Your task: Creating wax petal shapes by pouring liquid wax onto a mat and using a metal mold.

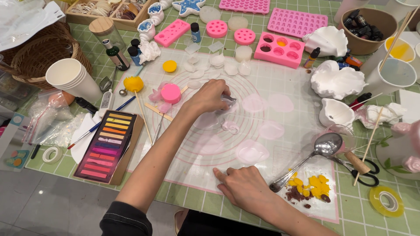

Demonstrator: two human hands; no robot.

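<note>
Pinching what looks like a small clear mould (227,101) — left hand (209,97) fingers closed, right hand (245,188) flat on mat (280,78).

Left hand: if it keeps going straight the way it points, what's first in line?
The left hand points right across the white silicone mat; first in line looks like the pale pink translucent disc lying just beyond its fingertips, though depth is uncertain.

A clear plastic bag (26,19) with faint grey print lay crumpled at the far left corner, over a wicker basket (39,54); small zip bags (48,118), transparent with red seal strips, sat at the left edge of the surface (192,199); a flat open box of pastel sticks (107,146), brown card holding rows of yellow, orange, pink and purple, lay beside them; small dark dropper bottles (117,56) bore pale labels, too small to tell more.
</note>
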